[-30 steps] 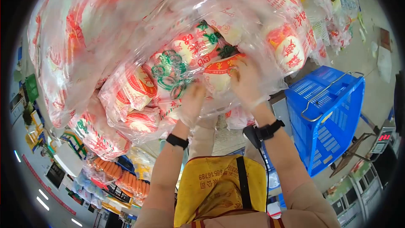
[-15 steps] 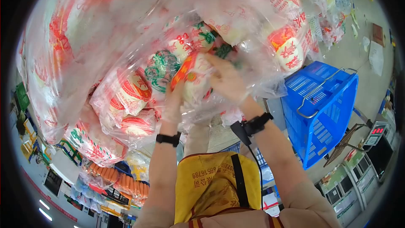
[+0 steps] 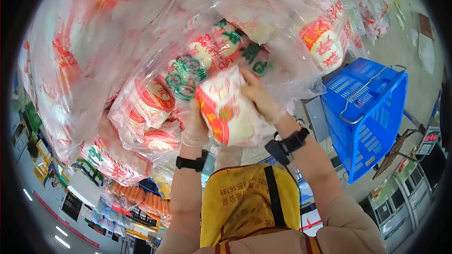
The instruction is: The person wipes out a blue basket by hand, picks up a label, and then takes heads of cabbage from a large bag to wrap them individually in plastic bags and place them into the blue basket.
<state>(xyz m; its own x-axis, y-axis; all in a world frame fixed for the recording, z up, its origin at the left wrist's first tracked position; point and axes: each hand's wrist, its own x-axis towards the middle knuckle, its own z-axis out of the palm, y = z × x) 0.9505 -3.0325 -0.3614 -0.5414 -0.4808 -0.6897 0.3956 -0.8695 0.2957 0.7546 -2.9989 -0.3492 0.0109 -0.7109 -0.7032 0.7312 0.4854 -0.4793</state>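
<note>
Between my two hands is a white wrapped package (image 3: 228, 101) with red, orange and small green print, something pale showing through its wrapping. My left hand (image 3: 193, 124) presses along its left side, fingers partly hidden behind it. On the right side, my right hand (image 3: 260, 95) grips the upper edge with the thumb on top. Beyond the package gapes a big clear plastic bag (image 3: 282, 75), holding several similar wrapped packages (image 3: 153, 96) with red or green lettering. The held package overlaps the bag's near edge in this view.
A blue plastic crate (image 3: 365, 113) with a wire handle lies tipped at my right. Past it, a scale display (image 3: 429, 138) glows red. More filled bags (image 3: 117, 160) sit at left, with packed carrots (image 3: 136, 197) lower down. Scraps litter the floor (image 3: 409, 56) at far right.
The package has come up out of the bag's opening toward me and turned so its printed face shows. Both hands now hold its sides. The crate appears slightly further right as the view shifted.
</note>
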